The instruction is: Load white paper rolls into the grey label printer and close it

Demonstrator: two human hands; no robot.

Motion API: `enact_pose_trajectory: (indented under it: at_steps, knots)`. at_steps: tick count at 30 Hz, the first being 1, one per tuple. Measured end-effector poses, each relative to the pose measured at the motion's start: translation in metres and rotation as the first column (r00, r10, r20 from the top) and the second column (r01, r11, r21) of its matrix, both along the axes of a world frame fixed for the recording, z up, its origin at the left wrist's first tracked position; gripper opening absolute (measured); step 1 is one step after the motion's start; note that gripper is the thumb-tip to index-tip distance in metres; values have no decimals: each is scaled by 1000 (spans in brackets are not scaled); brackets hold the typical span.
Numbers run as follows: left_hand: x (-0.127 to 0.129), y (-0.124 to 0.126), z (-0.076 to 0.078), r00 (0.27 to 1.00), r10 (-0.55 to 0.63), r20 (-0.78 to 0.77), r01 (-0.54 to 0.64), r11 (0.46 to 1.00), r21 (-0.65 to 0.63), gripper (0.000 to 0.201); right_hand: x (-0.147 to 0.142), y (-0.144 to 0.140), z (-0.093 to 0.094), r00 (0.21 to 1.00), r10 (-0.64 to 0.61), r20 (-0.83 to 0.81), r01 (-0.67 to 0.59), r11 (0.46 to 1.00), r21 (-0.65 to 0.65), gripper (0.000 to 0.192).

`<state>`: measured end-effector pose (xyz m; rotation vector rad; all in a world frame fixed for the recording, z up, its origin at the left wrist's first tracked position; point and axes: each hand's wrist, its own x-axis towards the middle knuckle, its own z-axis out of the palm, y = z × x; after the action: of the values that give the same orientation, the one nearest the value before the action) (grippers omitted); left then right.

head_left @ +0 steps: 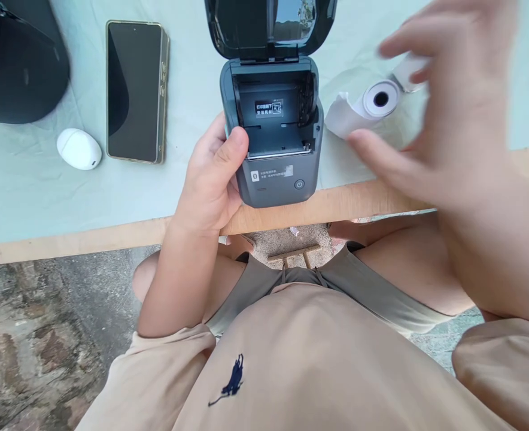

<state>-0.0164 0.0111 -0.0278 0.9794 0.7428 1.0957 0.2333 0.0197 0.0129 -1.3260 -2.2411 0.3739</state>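
Note:
My left hand (217, 173) grips a dark grey label printer (276, 167) by its left side, thumb on the front rim. The printer's lid (268, 30) stands raised, and the paper bay (273, 123) inside holds no roll. To the right of it, a white paper roll (379, 100) lies on the table with its loose end curling left. My right hand (444, 114) hovers over and beside that roll, slightly blurred, fingers and thumb spread apart with nothing between them. A second white piece (410, 70) behind the roll is partly hidden by my right fingers.
A phone (134, 90) lies left of the printer on the pale cloth. Beside the phone is a white oval case (79, 148). A black bag-like object (22, 66) fills the far left corner. The table's wooden front edge (89, 234) runs just above my knees.

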Motion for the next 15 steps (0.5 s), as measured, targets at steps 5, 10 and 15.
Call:
enact_pose_trajectory:
  at_steps: [5,10,15]
  knots:
    - [0,0,0,997,17,-71,-18,1000,-3,54,-17,11,-19,995,-58,81,59,998,-15,42]
    - [0,-1,0,999,8,-48,-8,1000,-5,49,-16,10,-14,956,19,-292,-69,984,-162,71]
    - [0,-2,1,998,-4,-59,4,1000,2,50,-20,11,-2,588,-448,-673,-263,681,-683,49]
